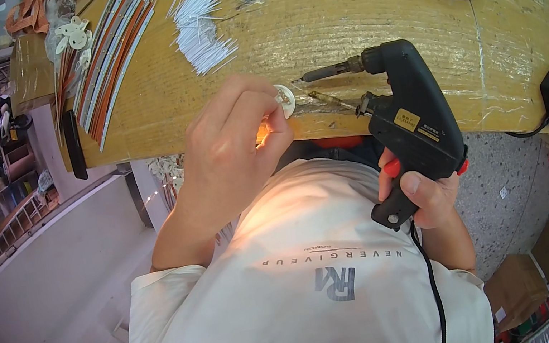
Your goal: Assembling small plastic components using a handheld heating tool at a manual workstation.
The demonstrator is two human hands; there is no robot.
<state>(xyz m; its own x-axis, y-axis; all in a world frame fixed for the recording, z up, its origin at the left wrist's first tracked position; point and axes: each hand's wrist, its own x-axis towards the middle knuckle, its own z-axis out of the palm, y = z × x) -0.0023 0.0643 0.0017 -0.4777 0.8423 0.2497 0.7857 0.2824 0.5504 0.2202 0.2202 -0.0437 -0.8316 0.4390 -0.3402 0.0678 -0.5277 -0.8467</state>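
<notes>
Pinching a round white disc point(286, 100), left hand point(229, 139) sits left of the soldering gun point(420, 100); right hand point(433, 199) grips it firmly (finger point(384, 188) by red trigger point(392, 168)).

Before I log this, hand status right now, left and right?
Left hand: closed, pinching a small white disc at its edge.
Right hand: closed, holding a black soldering gun by its handle.

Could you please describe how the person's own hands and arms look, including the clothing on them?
The left hand and right hand are both bare, without gloves. The forearms are uncovered too. The white T-shirt has short, plain sleeves and a dark print on its chest.
</notes>
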